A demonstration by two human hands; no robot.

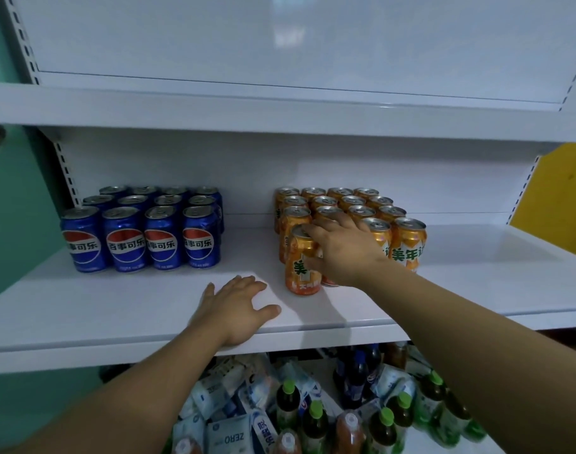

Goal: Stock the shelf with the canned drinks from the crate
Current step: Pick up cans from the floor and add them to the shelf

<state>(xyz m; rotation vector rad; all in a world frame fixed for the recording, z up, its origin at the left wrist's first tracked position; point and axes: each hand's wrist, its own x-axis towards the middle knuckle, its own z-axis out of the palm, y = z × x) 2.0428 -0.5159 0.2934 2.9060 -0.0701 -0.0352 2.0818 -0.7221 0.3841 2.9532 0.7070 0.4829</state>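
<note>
Reaching in, the right hand (340, 250) has its grip clamped on the front orange can (299, 280) on the white shelf (116, 306), fingers over the shiny rim, thumb on the label. Another can is mostly hidden under the palm. The left hand (237, 306) lies flat on the smooth shelf, fingers spread. More orange cans (362, 208) stand in rows behind, with glossy blue cans (139, 237) well apart on the left. Green-capped bottles (316, 417) and crinkly pouches (227, 434) below are cut off.

Twelve blue cans (163, 237), roughly sixteen orange cans (408, 247)
</note>
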